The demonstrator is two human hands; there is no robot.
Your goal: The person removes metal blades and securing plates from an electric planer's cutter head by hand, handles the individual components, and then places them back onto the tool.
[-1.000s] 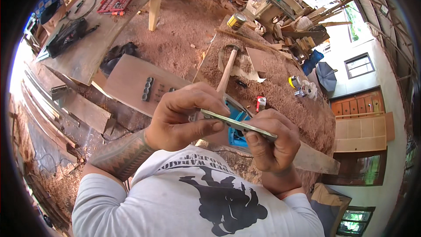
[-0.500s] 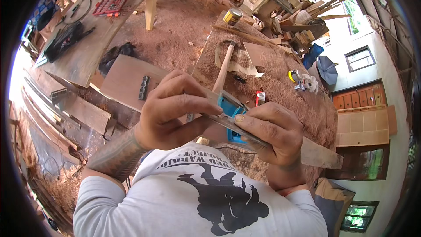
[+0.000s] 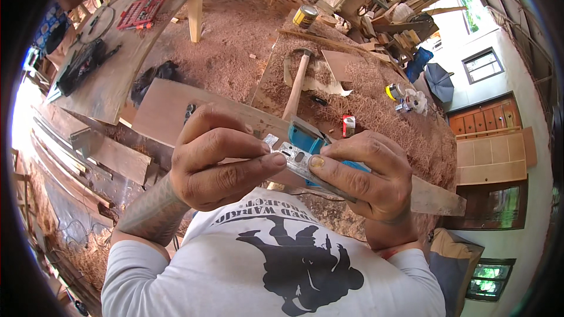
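Between both hands I hold a slotted metal rail [image 3: 290, 151], silvery with holes in its face, above a long wooden board [image 3: 161, 105]. My left hand [image 3: 214, 161] pinches its left end with thumb and fingers. My right hand [image 3: 373, 179] grips the rail further right, thumb on its face. Behind and below it is a blue object [image 3: 304, 136], partly hidden by the rail and my right hand; its kind I cannot tell. A hammer [image 3: 297, 85] with a wooden handle lies just beyond the board.
Wood shavings cover the ground ahead. A red and white box [image 3: 348, 125] lies beyond my right hand, with a yellow can [image 3: 305, 16] farther off. At left stands a worktable [image 3: 106, 91] holding a red tool case [image 3: 141, 13]. Another person [image 3: 53, 29] is at the far left.
The rail has turned from nearly edge-on to show its slotted face. My left hand has shifted slightly left and down, its fingers now at the rail's end.
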